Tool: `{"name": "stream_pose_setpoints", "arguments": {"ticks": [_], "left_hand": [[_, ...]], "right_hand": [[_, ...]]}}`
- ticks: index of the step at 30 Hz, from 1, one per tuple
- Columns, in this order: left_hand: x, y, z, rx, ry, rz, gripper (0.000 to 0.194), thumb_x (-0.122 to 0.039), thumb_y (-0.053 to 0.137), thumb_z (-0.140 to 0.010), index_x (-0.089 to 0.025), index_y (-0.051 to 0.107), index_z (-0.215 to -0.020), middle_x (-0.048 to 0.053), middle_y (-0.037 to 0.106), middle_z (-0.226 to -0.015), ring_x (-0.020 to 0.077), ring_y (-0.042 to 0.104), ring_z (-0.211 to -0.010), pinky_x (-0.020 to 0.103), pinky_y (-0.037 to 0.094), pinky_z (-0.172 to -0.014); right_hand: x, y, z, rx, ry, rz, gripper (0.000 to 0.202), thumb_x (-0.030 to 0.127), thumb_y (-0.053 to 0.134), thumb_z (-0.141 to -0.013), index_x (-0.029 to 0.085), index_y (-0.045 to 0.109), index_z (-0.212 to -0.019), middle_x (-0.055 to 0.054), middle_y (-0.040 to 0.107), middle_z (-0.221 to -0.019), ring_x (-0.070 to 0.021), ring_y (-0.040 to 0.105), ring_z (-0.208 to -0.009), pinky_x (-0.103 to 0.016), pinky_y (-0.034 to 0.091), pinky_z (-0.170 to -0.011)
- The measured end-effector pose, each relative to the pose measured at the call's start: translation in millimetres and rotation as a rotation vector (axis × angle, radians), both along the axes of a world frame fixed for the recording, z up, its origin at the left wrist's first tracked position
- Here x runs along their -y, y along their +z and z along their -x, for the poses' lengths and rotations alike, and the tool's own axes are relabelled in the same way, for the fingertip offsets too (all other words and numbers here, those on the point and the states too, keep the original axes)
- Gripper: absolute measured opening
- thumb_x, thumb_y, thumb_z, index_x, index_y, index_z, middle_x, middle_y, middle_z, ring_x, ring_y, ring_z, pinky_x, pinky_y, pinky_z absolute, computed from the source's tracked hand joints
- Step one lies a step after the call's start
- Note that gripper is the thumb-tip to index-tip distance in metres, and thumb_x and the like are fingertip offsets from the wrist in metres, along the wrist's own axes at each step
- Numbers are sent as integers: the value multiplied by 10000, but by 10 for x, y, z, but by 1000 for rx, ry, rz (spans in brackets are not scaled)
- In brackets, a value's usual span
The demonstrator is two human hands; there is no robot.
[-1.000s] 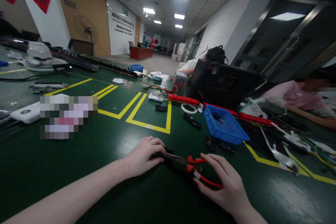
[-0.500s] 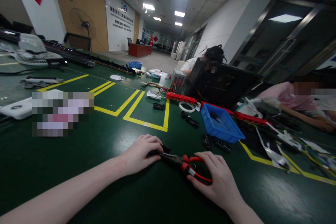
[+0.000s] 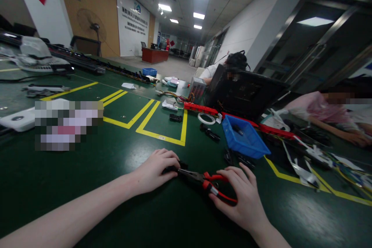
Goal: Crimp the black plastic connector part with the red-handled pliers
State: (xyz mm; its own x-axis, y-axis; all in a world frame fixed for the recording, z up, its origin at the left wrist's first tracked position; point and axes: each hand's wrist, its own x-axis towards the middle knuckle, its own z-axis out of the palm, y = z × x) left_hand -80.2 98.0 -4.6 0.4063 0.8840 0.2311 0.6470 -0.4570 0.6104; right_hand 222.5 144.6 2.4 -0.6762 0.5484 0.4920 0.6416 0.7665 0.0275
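Note:
My left hand [image 3: 162, 166] is closed round a small black part [image 3: 168, 169], mostly hidden by the fingers, low over the green table. From the right, my right hand [image 3: 241, 192] grips the red handles of a pair of long-nose pliers [image 3: 207, 182]. Their handles are spread, and one finger is lifted off. The tips of the pliers reach the black part beside my left fingertips; whether the jaws pinch it cannot be made out. Several similar black parts [image 3: 209, 132] lie beyond my hands, next to a blue bin [image 3: 246, 137].
The green table [image 3: 116, 213] carries yellow tape outlines. A ring of white tape [image 3: 206, 118] and red strips [image 3: 200, 107] lie behind. A black monitor-like panel [image 3: 247, 89] stands at the back, with a person behind it. Another person sits at right near loose wires [image 3: 351, 174].
My right hand and the pliers have shifted slightly to the right, and one right finger has lifted. My left hand stays in place on the black part.

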Motion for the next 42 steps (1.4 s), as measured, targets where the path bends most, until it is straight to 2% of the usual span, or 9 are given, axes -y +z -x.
{"name": "stream_pose_setpoints", "arguments": {"ticks": [16,27,37,42], "left_hand": [[-5,-14,5,10,-7,-3,130,-184,652,-889,-215,656,-1016,43,621,-1174,237,562,-1096,426,432,-968],[-4,-27,8,38,-37,1,152,-153,616,-906,-213,657,-1040,38,621,-1205,230,571,-1102,427,438,-971],[-7,25,23,166,-48,73,124,-225,576,-948,-212,672,-1024,44,633,-1203,223,582,-1131,422,403,-1026],[-11,32,28,161,-52,84,135,-236,582,-943,-216,681,-1032,46,631,-1208,228,584,-1132,427,406,-1027]], "right_hand": [[-14,-29,-9,3,-19,97,388,455,670,-763,227,611,-1071,-59,688,-949,-269,632,-915,-572,391,-1009],[4,7,-4,-24,48,-38,451,438,706,-727,205,573,-1088,-58,693,-935,-264,639,-888,-524,404,-962],[-83,-116,-50,-95,4,117,379,417,689,-747,241,584,-1065,-37,684,-947,-263,631,-910,-535,384,-998],[-70,-88,-49,-101,8,103,388,428,690,-750,245,587,-1076,-42,690,-954,-273,630,-933,-522,407,-968]]}}
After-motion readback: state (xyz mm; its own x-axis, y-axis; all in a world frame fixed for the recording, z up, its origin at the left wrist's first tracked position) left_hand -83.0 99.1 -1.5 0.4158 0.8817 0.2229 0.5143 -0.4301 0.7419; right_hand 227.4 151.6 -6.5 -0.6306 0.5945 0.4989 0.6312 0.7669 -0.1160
